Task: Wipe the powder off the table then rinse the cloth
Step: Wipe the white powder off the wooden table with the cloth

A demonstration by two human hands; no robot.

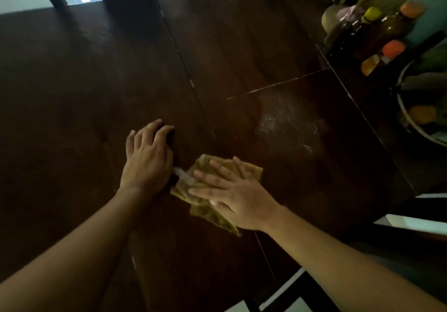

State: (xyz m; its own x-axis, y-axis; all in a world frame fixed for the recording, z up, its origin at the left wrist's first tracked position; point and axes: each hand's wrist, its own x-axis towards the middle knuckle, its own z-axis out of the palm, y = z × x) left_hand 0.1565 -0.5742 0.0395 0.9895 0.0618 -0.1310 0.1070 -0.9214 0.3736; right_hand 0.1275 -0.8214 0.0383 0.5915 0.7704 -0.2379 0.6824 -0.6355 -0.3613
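One left hand (147, 161), one right hand (238, 196), one cloth (208, 216), one powder patch (285, 120).

Capped bottles (377, 33) stand beside a bowl (406, 127) of produce at the far right.

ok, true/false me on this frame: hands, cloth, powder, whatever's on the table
1. The right hand lies flat on the cloth, fingers straight. True.
2. The powder is all wiped off the table. False: a white patch lies on the wood beyond the cloth, apart from it.
3. The left hand grips the cloth. False: it rests on the bare table just beside the cloth and holds nothing.
4. Bottles stand at the far right of the table. True.
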